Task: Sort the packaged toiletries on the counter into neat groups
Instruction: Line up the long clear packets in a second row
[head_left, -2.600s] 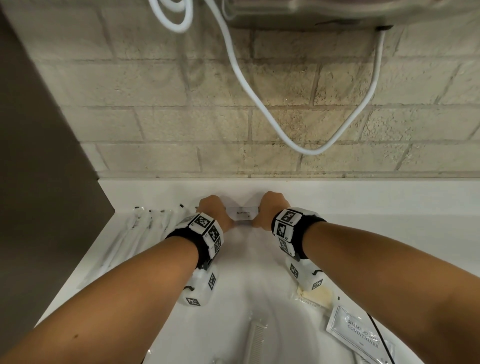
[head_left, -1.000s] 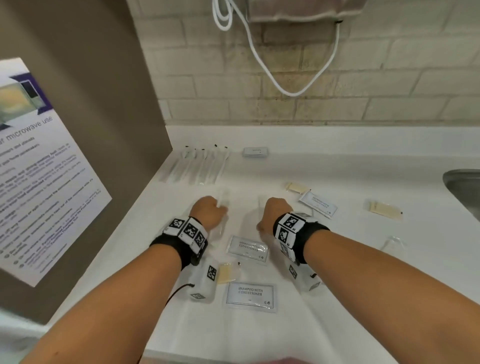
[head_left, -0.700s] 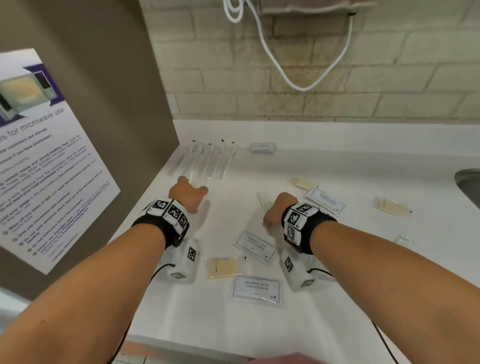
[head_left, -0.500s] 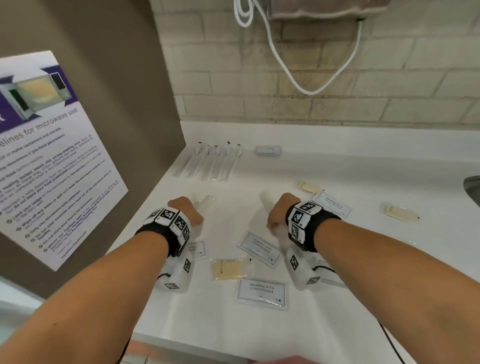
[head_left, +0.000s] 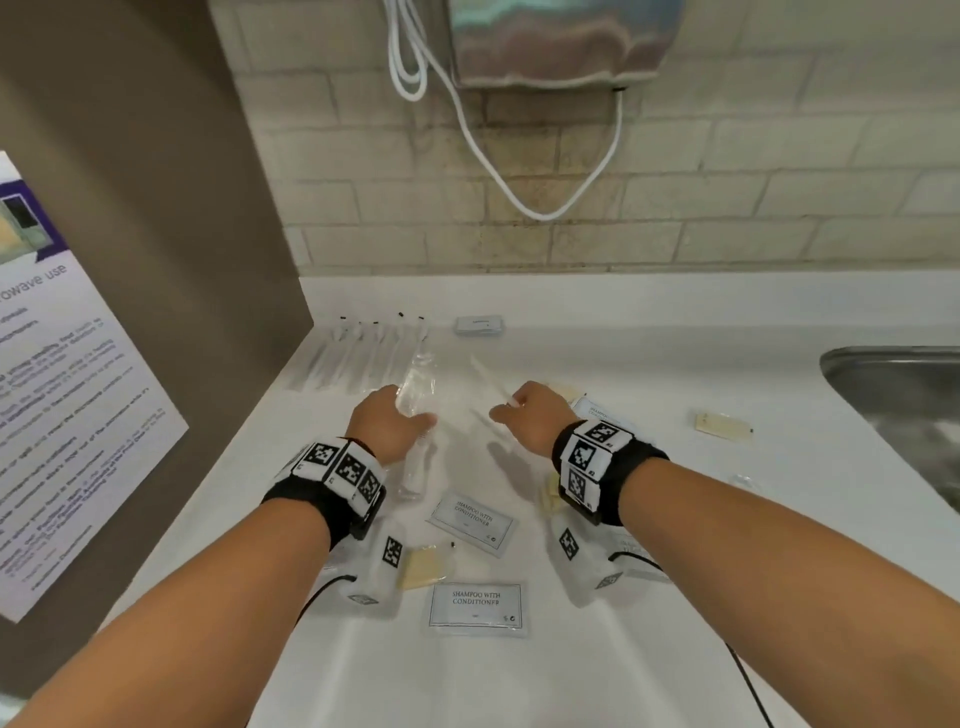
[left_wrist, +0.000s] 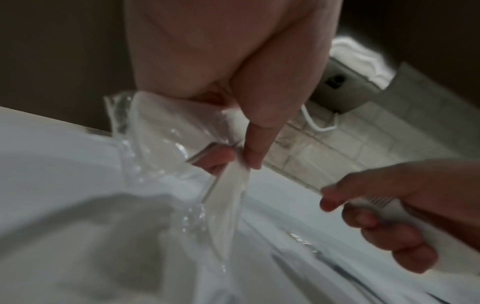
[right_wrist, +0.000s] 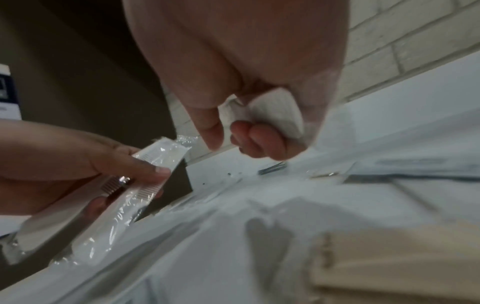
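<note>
Combs in both hands, as I read it. My left hand (head_left: 387, 423) pinches a wrapped comb (left_wrist: 228, 197) between thumb and fingers, clear film trailing down toward the desk (head_left: 649, 374). My right hand (head_left: 530, 415) is clenched round a second wrapped comb (right_wrist: 275, 111), one end poking out past the fist; wrist views are blurred, so "comb" is prob right, not certain. Both are lifted off the surface, I'd guess so they can travel together to one group. At the back-left, a row of slim wrapped sticks (head_left: 363, 353) lies parallel beside the side panel (head_left: 208, 208), w/ a small boxed item (head_left: 479, 325) just right of it. Shampoo sachets (head_left: 475, 605) and tan packets (head_left: 723, 425) lie scattered nearer me. Open room: mid-desk, betw. the row and the sink (head_left: 893, 410) at the right edge. Side panel hems in the left.
</note>
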